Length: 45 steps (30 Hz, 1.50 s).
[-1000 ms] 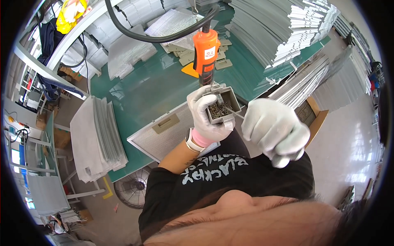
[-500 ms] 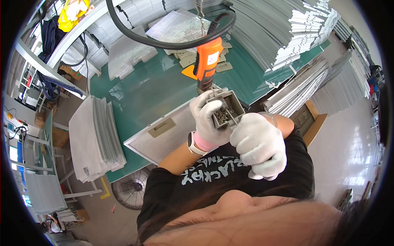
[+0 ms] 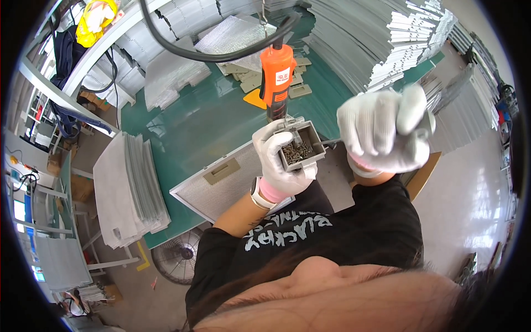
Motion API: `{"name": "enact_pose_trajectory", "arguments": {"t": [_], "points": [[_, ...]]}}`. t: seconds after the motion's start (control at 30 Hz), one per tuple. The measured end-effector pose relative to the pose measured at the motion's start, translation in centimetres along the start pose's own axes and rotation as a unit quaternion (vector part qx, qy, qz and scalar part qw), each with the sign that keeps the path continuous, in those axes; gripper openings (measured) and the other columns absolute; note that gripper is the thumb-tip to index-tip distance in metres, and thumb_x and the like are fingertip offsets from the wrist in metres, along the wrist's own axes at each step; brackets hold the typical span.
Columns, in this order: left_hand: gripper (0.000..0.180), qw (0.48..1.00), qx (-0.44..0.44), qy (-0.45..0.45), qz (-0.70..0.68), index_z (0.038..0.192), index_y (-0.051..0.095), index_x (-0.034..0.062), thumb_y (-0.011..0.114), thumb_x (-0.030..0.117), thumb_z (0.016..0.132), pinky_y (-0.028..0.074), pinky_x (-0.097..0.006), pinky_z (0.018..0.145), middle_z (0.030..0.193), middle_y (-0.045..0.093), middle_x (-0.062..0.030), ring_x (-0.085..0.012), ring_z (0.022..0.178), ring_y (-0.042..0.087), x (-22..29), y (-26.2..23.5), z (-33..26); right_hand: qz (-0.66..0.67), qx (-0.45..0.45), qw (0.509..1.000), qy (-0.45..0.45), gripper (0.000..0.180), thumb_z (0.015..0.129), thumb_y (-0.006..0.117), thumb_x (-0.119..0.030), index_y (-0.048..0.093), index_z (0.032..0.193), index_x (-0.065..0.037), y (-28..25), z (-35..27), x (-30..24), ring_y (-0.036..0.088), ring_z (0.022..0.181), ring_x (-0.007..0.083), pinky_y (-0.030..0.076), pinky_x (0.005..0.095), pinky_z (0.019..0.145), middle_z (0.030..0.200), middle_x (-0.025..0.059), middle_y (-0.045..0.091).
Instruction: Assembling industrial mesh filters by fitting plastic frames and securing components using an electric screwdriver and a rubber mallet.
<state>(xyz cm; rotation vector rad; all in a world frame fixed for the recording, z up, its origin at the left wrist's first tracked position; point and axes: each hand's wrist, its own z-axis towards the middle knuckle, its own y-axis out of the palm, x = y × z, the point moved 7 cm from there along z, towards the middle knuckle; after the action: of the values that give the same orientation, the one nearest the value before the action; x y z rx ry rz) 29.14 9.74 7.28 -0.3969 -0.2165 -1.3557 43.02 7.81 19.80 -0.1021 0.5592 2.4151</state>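
My gloved left hand is closed around a small grey box. Loose screws lie inside it. To the right of the box, raised and apart from it, is my gloved right hand, its fingers curled in. Whatever those fingers may hold is hidden. A thin dark bar shows between the box and the right hand; I cannot tell what it belongs to. An orange power screwdriver hangs upright just beyond the box, its lower end near my left fingers. Below the left hand lies a framed mesh panel with a beige inset plate.
Stacked grey sheet panels stand at the green table's left edge, with more metal panels at the far right. A black cable loops above. Beige plates lie at the back. A floor fan stands below.
My right hand has lifted away from the box, up and to the right, with its fingers curled. The box and the left hand have shifted slightly left. The hanging screwdriver has moved slightly left.
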Motion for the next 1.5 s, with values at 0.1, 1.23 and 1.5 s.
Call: {"name": "enact_pose_trajectory", "arguments": {"t": [0.1, 1.23, 1.5], "points": [[0.055, 0.999, 0.031, -0.013, -0.019, 0.117, 0.045, 0.0068, 0.073, 0.012, 0.07, 0.04, -0.042, 0.096, 0.118, 0.058, -0.0174, -0.0313, 0.108, 0.051, 0.1, -0.5, 0.4, 0.013, -0.168, 0.984, -0.056, 0.026, 0.095, 0.058, -0.01, 0.035, 0.084, -0.006, 1.4, -1.8, 0.1, 0.031, 0.03, 0.0077, 0.027, 0.0258, 0.032, 0.045, -0.0031, 0.037], [0.062, 0.999, 0.015, 0.036, -0.027, 0.123, 0.04, 0.0068, 0.076, 0.031, 0.079, 0.044, -0.041, 0.094, 0.118, 0.052, -0.0221, -0.0314, 0.108, 0.053, 0.1, -0.4, -0.6, -0.05, -0.018, 0.997, 0.057, 0.028, 0.093, 0.065, -0.024, 0.043, 0.088, -0.009, -0.1, -1.4, 0.1, 0.043, 0.042, 0.0119, 0.037, 0.0267, 0.041, 0.063, 0.0026, 0.05], [0.065, 0.997, 0.005, 0.054, -0.062, 0.12, 0.042, 0.0074, 0.082, 0.035, 0.077, 0.048, -0.042, 0.091, 0.122, 0.052, -0.0228, -0.0323, 0.109, 0.056, -0.1, -0.5, -0.6, -0.121, -0.147, 0.972, 0.137, 0.009, 0.08, 0.06, -0.004, 0.053, 0.085, -0.003, 0.5, -2.2, 1.4, 0.053, 0.052, 0.0224, 0.047, 0.0365, 0.054, 0.067, 0.0067, 0.058]]}}
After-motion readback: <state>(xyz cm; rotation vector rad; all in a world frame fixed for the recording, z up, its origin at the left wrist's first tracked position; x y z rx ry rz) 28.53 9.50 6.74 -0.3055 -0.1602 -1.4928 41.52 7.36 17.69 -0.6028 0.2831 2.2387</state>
